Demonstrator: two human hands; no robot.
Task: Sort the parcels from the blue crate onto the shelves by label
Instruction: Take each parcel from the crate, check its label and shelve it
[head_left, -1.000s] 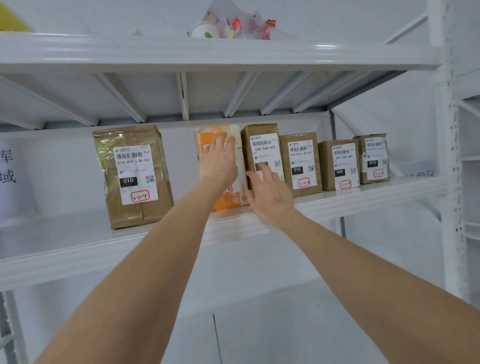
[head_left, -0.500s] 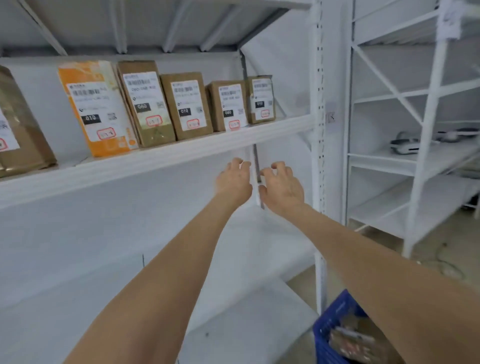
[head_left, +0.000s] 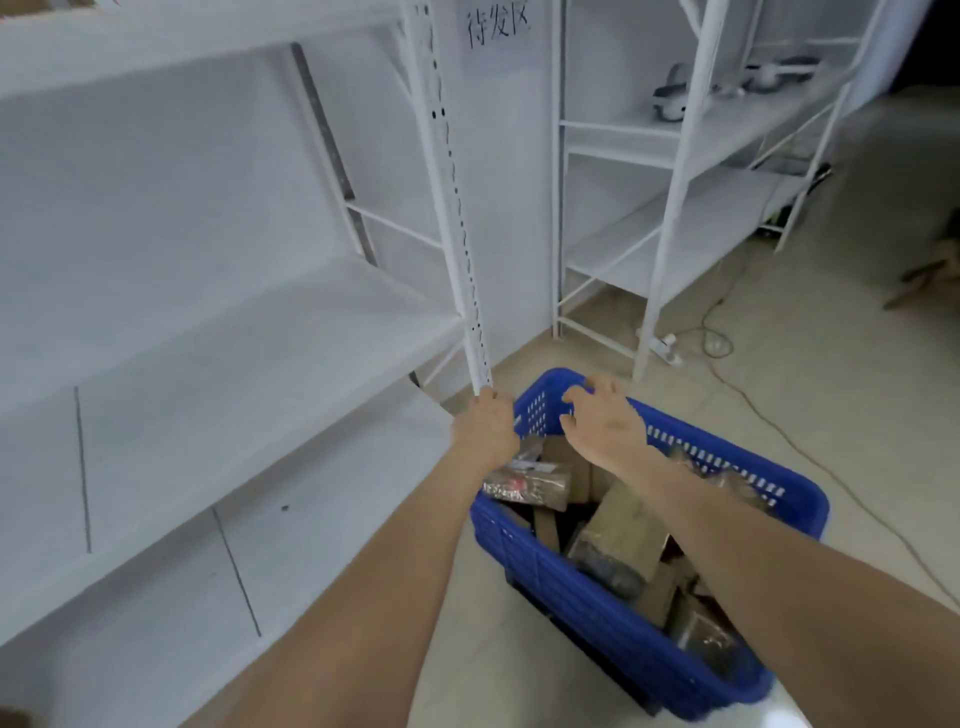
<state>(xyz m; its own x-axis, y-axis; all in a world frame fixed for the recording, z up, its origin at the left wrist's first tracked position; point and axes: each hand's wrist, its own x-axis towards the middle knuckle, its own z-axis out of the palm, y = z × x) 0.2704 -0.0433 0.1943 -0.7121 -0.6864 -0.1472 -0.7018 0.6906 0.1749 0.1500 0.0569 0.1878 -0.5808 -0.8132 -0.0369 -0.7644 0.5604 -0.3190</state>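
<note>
- The blue crate sits on the floor at lower right of the frame, holding brown parcels tilted every way.
- A film-wrapped parcel lies with its long side left-to-right, just under the left grip. That grip is the nearer one, but its fingers fold out of sight, so I cannot tell its opening.
- The right grip hovers wide and empty over the crate's far end.
- The shelves stand at left.

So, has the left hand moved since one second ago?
Yes, downward: the left hand was up at the parcel shelf and is now at the foot of the white upright post, beside the blue crate.
</note>
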